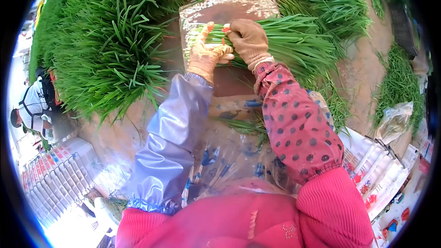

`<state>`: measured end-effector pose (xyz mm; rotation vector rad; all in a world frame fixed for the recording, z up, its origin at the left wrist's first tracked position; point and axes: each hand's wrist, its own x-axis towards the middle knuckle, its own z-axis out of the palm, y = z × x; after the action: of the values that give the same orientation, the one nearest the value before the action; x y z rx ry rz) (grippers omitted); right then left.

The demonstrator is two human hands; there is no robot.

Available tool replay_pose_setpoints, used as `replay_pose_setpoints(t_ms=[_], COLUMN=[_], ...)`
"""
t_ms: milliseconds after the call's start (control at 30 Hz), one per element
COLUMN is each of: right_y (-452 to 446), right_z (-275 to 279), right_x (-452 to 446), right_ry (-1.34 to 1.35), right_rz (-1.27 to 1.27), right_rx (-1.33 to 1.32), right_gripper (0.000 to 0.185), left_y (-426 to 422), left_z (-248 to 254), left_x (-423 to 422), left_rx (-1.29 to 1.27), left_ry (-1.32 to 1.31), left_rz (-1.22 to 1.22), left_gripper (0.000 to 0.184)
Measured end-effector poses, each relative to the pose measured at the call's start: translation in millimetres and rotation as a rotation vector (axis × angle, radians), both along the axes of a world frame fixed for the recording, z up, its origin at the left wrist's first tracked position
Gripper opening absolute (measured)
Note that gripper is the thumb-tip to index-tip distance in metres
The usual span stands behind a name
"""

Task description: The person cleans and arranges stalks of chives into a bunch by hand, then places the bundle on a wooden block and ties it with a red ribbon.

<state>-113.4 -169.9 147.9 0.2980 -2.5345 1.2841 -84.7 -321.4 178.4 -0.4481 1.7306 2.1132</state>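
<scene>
A bundle of garlic chives (294, 41) lies across a low board, pale stems to the left and green leaves to the right. A thin red tie (223, 41) crosses its stems. My left hand (205, 54), in a pale yellow glove, is over the stems with its thumb and fingers around the bundle, close to the tie. My right hand (248, 40), in a brown glove, is closed just to the right, with its fingertips pinching the upper end of the red tie. The undersides of the bundle and of both hands are hidden.
The board (234, 7) has a shiny patterned covering. A large mass of chives (110, 41) stands at the left, with another heap (326, 0) at upper right. White printed cartons (62, 174) are at lower left. Another person (34, 105) is at the far left.
</scene>
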Motion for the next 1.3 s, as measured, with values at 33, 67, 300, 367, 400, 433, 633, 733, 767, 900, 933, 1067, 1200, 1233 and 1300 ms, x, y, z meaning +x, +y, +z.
replay_pose_setpoints(t_ms=[33, 67, 300, 367, 400, 433, 633, 733, 767, 900, 933, 1067, 1200, 1233, 1300], right_y=[1, 1, 4, 6, 7, 8, 6, 5, 5, 5, 4, 6, 18, 21, 23], right_z=[-1, -2, -3, -5, -4, -3, -9, -9, -8, -4, -3, 5, 21, 23, 29], right_x=[-1, -1, -6, -9, -8, -9, -11, -11, -11, -13, -13, -13, -10, -7, -4], right_ry=[-0.009, -0.013, 0.065, 0.089, 0.085, 0.083, 0.134, 0.161, 0.168, 0.134, 0.160, 0.167, 0.066, 0.069, 0.072], right_rz=[0.010, 0.008, 0.068, 0.166, 0.167, 0.184, 0.207, 0.222, 0.234, 0.270, 0.283, 0.382, 0.500, 0.510, 0.539], right_rx=[-0.008, -0.009, -0.038, -0.019, -0.020, 0.013, 0.084, 0.104, 0.114, 0.140, 0.132, 0.150, 0.263, 0.147, -0.019], right_gripper=[0.011, 0.011, 0.007, 0.006, 0.006, 0.006, 0.005, 0.006, 0.006, 0.007, 0.008, 0.011, 0.012, 0.013, 0.013], left_y=[2, 0, 3, 4, 4, 3, 2, 1, 1, 3, 3, 5, 6, 7, 6], left_z=[1, -2, 6, 7, 6, 6, 2, -1, -1, -1, -1, -2, -3, -3, -5], left_x=[0, -1, -7, -6, -6, -7, -6, -6, -7, -8, -9, -7, -6, -6, -6], left_rx=[-0.016, -0.017, -0.010, -0.040, -0.041, -0.035, -0.040, -0.054, -0.066, -0.083, -0.065, -0.048, -0.003, -0.049, -0.097], left_ry=[0.007, 0.003, -0.058, -0.027, -0.031, -0.022, 0.045, 0.065, 0.074, 0.067, 0.067, 0.090, 0.107, 0.118, 0.132], left_rz=[0.005, 0.003, -0.007, -0.001, 0.000, -0.006, -0.030, -0.033, -0.038, -0.035, -0.020, 0.025, 0.053, 0.037, 0.001], left_gripper=[0.072, 0.072, 0.073, 0.073, 0.073, 0.074, 0.073, 0.071, 0.071, 0.069, 0.068, 0.065, 0.064, 0.064, 0.065])
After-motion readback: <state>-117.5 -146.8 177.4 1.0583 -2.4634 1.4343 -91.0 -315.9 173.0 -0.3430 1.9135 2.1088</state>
